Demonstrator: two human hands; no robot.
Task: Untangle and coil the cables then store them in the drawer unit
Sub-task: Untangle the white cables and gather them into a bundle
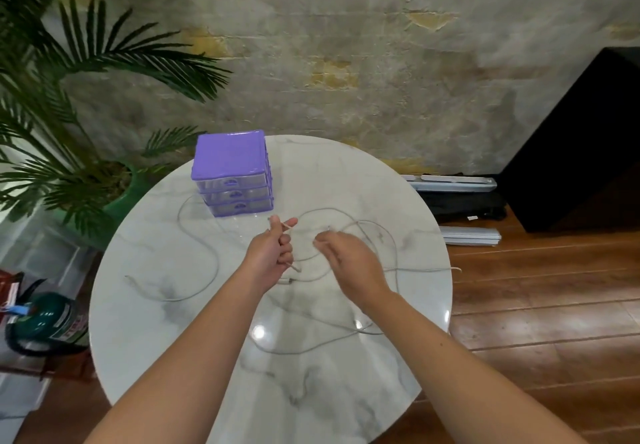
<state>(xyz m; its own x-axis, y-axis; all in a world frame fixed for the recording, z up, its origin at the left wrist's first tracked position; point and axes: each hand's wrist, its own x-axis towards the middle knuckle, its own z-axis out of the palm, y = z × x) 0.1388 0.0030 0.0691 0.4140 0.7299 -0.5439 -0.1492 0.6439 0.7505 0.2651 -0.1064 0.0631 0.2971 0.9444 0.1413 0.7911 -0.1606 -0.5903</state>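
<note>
L hand (273, 253) grips cable (363, 225); R hand (346, 258) pinches it. Still tangled, none coiled, drawers (235, 194) far, closed.

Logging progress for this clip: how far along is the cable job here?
Early. Nothing looks stored: the purple drawer unit has its visible drawers closed. In hand: left hand grips one cable, right hand pinches another strand. Left: loose cables sprawl uncoiled across the marble table.
</note>
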